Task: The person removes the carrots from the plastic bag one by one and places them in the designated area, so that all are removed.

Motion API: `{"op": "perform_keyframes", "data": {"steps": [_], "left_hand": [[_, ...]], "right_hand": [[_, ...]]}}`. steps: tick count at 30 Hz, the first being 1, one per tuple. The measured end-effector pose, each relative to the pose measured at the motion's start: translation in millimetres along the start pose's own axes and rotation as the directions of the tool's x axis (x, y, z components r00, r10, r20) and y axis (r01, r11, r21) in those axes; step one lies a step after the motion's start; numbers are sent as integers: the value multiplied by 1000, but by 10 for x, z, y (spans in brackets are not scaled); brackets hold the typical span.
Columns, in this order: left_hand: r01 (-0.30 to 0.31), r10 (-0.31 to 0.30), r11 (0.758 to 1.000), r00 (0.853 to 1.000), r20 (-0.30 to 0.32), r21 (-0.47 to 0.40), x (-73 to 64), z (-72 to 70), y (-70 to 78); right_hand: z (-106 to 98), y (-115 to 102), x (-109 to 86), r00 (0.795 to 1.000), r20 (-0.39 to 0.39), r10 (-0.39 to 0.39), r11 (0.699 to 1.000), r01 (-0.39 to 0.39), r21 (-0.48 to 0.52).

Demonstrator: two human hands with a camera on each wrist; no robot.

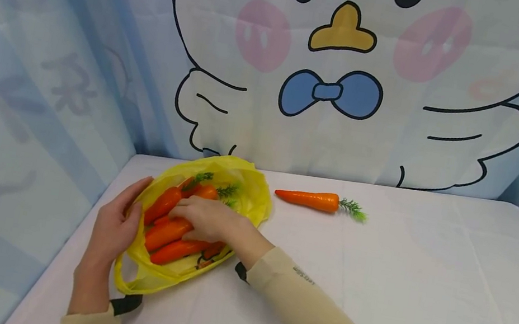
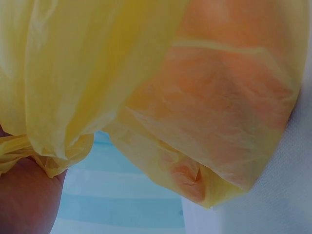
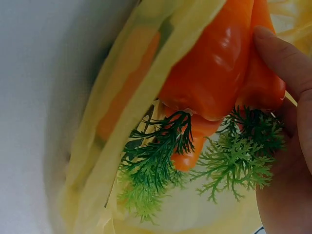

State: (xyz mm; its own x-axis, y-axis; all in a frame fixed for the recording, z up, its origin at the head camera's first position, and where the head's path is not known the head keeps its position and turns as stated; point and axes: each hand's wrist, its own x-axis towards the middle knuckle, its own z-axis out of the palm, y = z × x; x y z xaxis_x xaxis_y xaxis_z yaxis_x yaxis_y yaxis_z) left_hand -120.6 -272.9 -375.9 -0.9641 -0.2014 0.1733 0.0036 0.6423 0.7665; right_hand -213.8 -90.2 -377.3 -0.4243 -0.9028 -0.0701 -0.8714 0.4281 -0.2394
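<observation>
A yellow plastic bag (image 1: 258,196) lies with its mouth spread, several orange carrots (image 1: 165,205) with green leafy tops inside. My left hand (image 1: 114,227) holds the bag's left rim, thumb inside; in the left wrist view, the yellow plastic bunches at the fingers of that hand (image 2: 29,200). Reaching into the bag from the right, my right hand (image 1: 207,219) grips a carrot (image 3: 263,80) among the others. Its thumb shows on the carrot in the right wrist view, and its other fingers are mostly hidden. A fatter carrot (image 3: 209,68) hangs right beside it.
One more carrot (image 1: 309,199) lies outside the bag, toward the back of the white-covered table (image 1: 398,286), its leaves pointing right. Behind the table hangs a curtain (image 1: 323,144) with a cartoon bird, and another curtain (image 1: 37,149) runs along the left.
</observation>
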Motion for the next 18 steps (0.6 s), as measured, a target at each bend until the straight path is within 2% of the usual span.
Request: {"op": "perform_keyframes", "data": {"steps": [6, 18], "left_hand": [[17, -17, 1000, 1000, 8, -13, -21, -27, 18], [3, -3, 1000, 1000, 4, -13, -10, -12, -4]], "right_hand": [[20, -37, 23, 1000, 9, 7, 1000, -7, -27], [-17, -27, -37, 1000, -20, 2, 1000, -2, 0]]}}
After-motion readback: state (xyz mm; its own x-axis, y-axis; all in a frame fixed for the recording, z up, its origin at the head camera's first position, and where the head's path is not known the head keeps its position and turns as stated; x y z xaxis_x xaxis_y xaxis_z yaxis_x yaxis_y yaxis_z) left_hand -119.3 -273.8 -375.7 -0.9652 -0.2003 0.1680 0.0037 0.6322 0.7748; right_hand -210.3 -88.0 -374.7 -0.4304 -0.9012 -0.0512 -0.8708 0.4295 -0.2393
